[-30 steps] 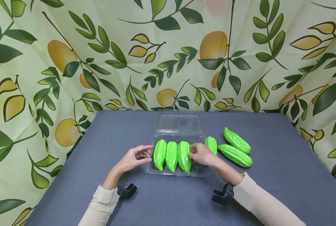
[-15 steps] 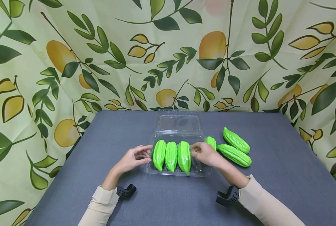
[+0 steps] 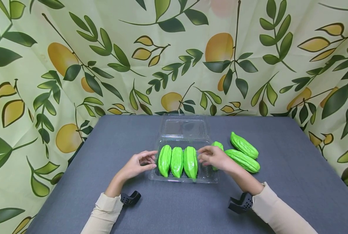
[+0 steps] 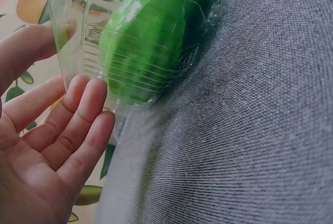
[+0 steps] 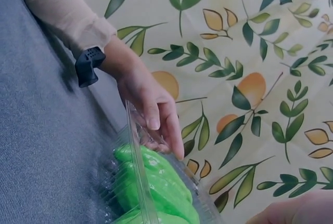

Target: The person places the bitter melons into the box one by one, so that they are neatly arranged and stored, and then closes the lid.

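Note:
Three bright green bitter gourds (image 3: 177,162) lie side by side in a clear plastic clamshell box (image 3: 182,180), its lid (image 3: 186,128) tipped back. My left hand (image 3: 139,165) is at the box's left wall, fingers loosely bent; in the left wrist view, the fingertips (image 4: 95,90) are close against the clear plastic. Over the box's right part hovers my right hand (image 3: 216,158), holding nothing, fingers slightly bent. It partly hides another bitter gourd (image 3: 218,145) near the box's right edge. In the right wrist view, only a blurred bit of the right hand (image 5: 299,209) shows.
Two more bitter gourds (image 3: 244,145) lie on the grey table (image 3: 174,208) to the right, behind the right forearm. A cloth (image 3: 174,58) printed with leaves and fruit hangs behind and at both sides. Black camera mounts (image 3: 240,203) sit on both wrists.
The right hand has let go of the third gourd in the box and moved right, toward the gourd at the box's right edge. The left hand stays in place.

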Demonstrator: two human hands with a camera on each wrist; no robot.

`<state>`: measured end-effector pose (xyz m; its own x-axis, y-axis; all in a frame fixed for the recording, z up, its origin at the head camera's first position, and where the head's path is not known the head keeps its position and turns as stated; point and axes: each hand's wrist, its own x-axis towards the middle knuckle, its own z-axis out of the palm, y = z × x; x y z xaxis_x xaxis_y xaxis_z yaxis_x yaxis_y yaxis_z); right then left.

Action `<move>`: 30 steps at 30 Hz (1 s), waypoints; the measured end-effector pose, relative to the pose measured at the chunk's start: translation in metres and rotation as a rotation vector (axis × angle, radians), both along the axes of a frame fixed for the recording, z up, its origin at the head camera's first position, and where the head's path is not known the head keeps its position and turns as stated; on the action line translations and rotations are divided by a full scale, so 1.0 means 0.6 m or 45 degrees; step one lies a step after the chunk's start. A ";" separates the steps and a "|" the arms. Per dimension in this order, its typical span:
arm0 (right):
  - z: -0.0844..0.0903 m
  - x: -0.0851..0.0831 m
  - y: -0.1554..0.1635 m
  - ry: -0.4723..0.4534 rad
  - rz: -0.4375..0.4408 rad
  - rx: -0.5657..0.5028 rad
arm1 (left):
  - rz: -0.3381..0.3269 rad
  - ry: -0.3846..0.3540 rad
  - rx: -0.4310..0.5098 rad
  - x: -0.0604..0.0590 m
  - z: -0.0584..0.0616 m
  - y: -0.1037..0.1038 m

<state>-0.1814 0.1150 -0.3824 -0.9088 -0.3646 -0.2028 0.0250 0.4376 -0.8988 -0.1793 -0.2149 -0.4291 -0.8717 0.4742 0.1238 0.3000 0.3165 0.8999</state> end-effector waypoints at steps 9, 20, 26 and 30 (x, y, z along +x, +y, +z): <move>0.003 -0.004 0.018 -0.018 -0.022 -0.118 | 0.002 -0.008 0.010 -0.001 0.000 0.001; 0.017 -0.010 0.053 0.079 -0.046 -0.136 | -0.003 -0.001 0.005 -0.001 -0.002 0.000; 0.025 -0.016 0.072 0.112 -0.091 -0.114 | -0.008 -0.003 0.013 -0.001 -0.002 0.000; 0.030 -0.020 0.082 0.094 -0.131 -0.135 | -0.007 -0.001 0.015 0.000 -0.002 -0.001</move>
